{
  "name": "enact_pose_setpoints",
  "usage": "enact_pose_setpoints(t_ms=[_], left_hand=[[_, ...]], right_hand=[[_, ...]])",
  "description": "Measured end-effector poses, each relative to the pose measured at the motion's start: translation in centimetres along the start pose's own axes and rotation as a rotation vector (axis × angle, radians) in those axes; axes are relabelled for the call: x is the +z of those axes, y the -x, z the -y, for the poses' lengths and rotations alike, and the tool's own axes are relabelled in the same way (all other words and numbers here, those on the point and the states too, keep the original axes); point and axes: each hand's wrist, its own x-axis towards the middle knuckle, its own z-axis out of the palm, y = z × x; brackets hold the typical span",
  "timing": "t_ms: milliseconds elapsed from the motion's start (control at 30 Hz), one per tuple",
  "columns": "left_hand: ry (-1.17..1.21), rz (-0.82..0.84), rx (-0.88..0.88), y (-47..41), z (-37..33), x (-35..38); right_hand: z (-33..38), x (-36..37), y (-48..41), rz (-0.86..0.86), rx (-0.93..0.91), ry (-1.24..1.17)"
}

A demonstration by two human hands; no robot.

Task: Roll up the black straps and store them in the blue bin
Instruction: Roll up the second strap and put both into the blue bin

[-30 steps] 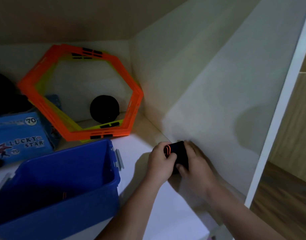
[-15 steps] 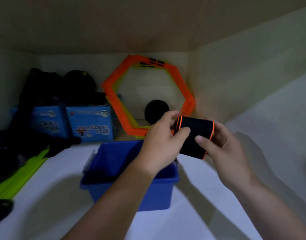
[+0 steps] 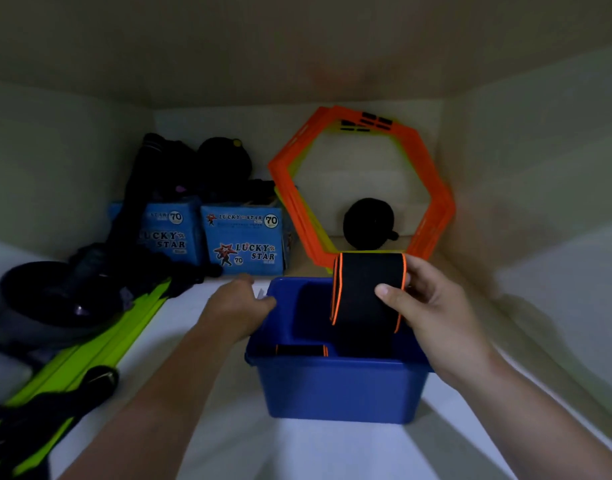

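Right hand (image 3: pixel 432 306) pinches rolled strap (image 3: pixel 366 292) over bin (image 3: pixel 339 389) at 3 o'clock side, left hand (image 3: pixel 238 306) loosely open, empty, on 10 o'clock rim: best lower roll flat beside stored strap (image 3: pixel 301 350) before releasing, lest it unwind.

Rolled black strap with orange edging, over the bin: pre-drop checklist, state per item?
1. Roll held: right hand grips the rolled black strap with orange edging, thumb across its front. ok.
2. Roll tight: a tail hangs from it down into the bin. not ok.
3. Position: strap is above the open blue plastic bin. ok.
4. Room inside: one smaller rolled strap lies at the near left; the floor under the held roll is hidden. cannot tell.
5. Bin steadied: left hand is at the far left rim; contact unclear. cannot tell.
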Motion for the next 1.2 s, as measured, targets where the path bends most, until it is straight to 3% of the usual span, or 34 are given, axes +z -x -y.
enact_pose_setpoints(t_ms=[333, 600, 967, 1200], left_hand=[[0.221, -0.080, 0.021, -0.5, 0.9, 1.3], [0.354, -0.307, 0.179, 1.2, -0.1, 0.8], [0.419, -0.445, 0.277, 4.4, 1.3, 2.6], [0.443, -0.442, 0.293, 4.1, 1.9, 2.9]], right_hand=[[-0.7, 0.9, 0.0, 0.016, -0.012, 0.080], [-3.0, -0.1, -1.2, -0.081, -0.016, 0.250], [-4.5, 1.3, -0.4, 0.068, 0.178, 0.728], [-5.2, 2.5, -0.8, 0.105, 0.294, 0.807]])
